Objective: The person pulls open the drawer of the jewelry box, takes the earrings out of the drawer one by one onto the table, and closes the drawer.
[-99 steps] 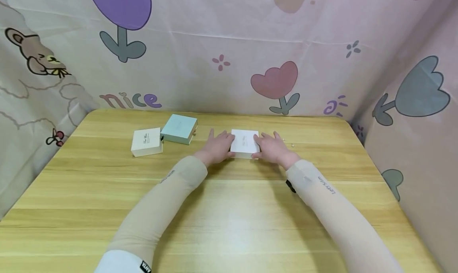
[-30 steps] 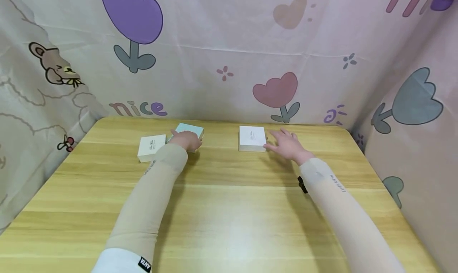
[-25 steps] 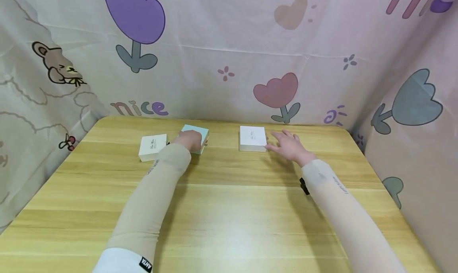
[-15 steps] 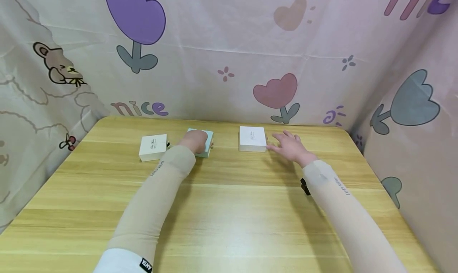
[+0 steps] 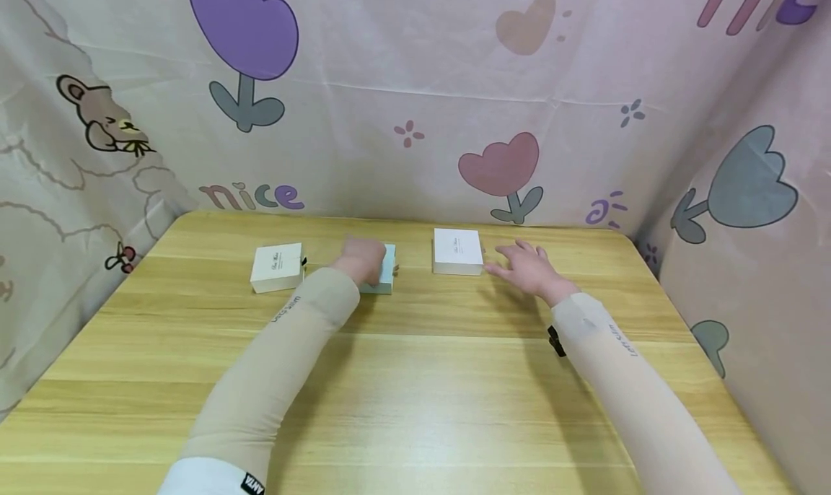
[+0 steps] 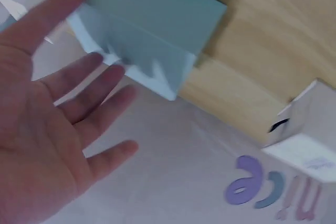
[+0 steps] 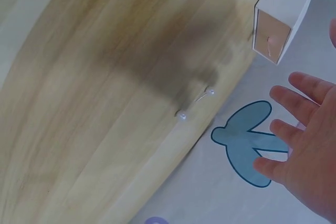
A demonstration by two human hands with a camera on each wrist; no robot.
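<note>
Over the light blue box (image 5: 387,271), left of centre on the table, my left hand (image 5: 362,259) covers much of its top in the head view. In the left wrist view the thumb overlaps one end of that box and the other fingers, nearly straight, come up to its edge. My right hand (image 5: 529,270) hovers with fingers spread beside the right end of a white box (image 5: 457,248) with small print on its lid. The right wrist view shows that box's tan drawer front (image 7: 270,38) with a small pull tab. Nothing is in the right hand.
Another white box (image 5: 278,266) with a dark tab sits to the left. Two small pearl-headed pieces, one pearl (image 7: 181,114) nearer than the other (image 7: 210,91), lie on the wooden table (image 5: 415,394). A patterned curtain (image 5: 363,120) hangs behind.
My left hand left the middle white box, went to the light blue box and slid it right and nearer, turning it. My right hand moved slightly away from the white box.
</note>
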